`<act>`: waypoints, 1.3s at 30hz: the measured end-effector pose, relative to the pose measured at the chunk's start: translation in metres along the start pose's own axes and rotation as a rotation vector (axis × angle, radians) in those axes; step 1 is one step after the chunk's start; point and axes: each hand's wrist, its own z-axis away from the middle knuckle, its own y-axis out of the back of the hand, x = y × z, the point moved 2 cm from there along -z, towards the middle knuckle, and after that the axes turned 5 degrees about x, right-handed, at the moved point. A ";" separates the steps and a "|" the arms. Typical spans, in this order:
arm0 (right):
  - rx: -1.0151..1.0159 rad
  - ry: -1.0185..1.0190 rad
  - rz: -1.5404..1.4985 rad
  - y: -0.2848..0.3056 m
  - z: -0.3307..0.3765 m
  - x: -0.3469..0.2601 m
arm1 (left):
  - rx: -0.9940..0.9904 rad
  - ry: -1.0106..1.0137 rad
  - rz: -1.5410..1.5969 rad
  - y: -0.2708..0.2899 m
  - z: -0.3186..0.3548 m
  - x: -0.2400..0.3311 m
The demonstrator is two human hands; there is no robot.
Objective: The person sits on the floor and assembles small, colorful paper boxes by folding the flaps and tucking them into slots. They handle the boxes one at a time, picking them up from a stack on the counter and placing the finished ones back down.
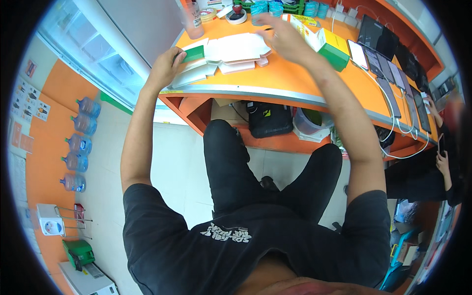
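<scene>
Flat white cartons point(236, 47), unfolded with flaps and one green panel, lie stacked on the orange desk point(216, 81). My left hand point(168, 66) grips their left end near the green panel, thumb on top. My right hand point(281, 39) is raised just past their right end, fingers bent. A small dark tip shows by those fingers; what it belongs to I cannot make out. To the right of this hand stands a yellow, green and white box point(334, 46). A clear plastic cup point(192, 22) stands beyond my left hand.
Phones point(386, 66) with white charging cables line the desk's right side. Tape rolls point(237, 15) and teal rolls point(265, 7) sit at the back. Below are a black bag point(269, 118) and a plastic tub point(312, 120). Another person's hand point(442, 162) holds a phone at far right.
</scene>
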 end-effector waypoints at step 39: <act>0.343 -0.118 -0.038 0.078 0.219 -0.219 | -0.356 0.149 0.743 -0.001 0.133 0.271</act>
